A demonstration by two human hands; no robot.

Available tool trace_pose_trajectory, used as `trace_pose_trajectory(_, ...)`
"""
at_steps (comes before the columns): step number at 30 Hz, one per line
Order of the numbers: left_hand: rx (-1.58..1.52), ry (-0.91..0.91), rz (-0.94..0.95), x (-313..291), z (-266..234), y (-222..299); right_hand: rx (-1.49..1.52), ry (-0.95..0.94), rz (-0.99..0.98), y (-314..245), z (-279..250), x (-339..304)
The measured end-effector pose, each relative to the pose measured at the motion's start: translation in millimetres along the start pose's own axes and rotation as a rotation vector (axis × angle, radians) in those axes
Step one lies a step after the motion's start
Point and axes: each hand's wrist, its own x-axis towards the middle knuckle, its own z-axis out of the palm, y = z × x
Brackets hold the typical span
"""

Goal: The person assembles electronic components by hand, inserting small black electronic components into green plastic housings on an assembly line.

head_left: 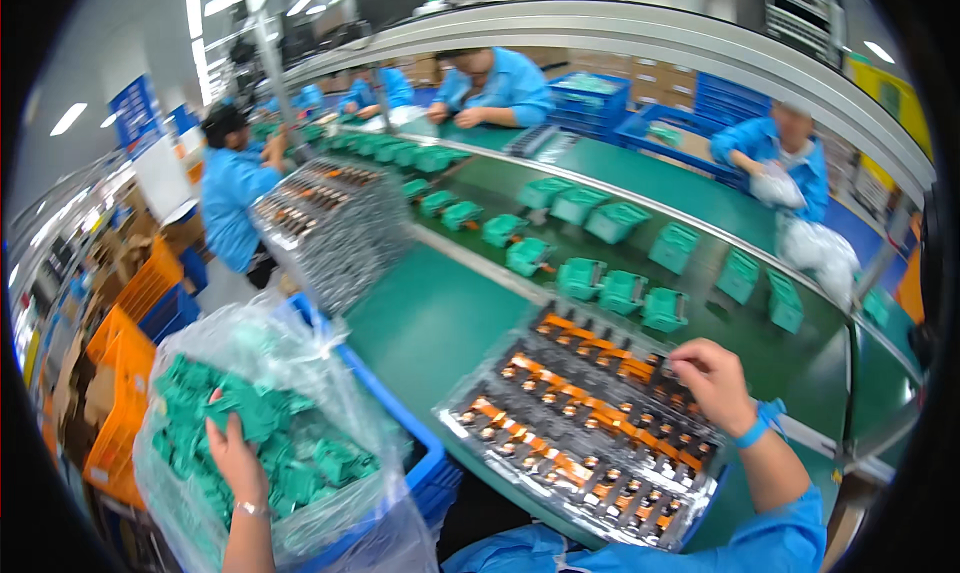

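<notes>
My left hand (238, 461) reaches into a clear plastic bag (300, 338) full of loose green plastic parts, its fingers closed around a green plastic housing (250, 405). The bag sits in a blue crate (432, 458) at my left. At the right, my right hand (715, 381) is pinched at the far right corner of a clear plastic tray (463, 393). Rows of small black components with orange strips (600, 413) fill this tray. Whatever lies between the right fingertips is too small and hidden to name. A blue band circles the right wrist.
Green housings (622, 291) stand in rows on the green conveyor (720, 318) beyond the tray. A tall stack of filled trays (345, 238) rises at the left. Co-workers in blue (235, 203) sit around the line. A metal rail (600, 185) crosses it; orange crates (118, 403) stand far left.
</notes>
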Motion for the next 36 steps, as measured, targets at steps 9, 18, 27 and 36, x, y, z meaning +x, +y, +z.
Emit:
trace_pose_trajectory(9,-0.550,-0.602,-0.879,-80.0,169.5,10.0,-0.457,-0.146,-0.243,14.9,-0.1,-4.2)
trace_pose_trajectory(18,-0.592,-1.062,-1.175,-123.1,236.0,-5.5,-0.658,-0.174,-0.473,34.5,6.2,3.9)
trace_pose_trajectory(27,-0.399,-1.204,-0.770,-136.9,231.7,-18.3,0.231,-0.069,0.122,-40.0,11.4,-9.0)
trace_pose_trajectory(36,-0.304,-1.260,-0.489,-147.0,226.4,-8.7,0.087,-0.153,-0.026,-71.7,31.9,-8.2)
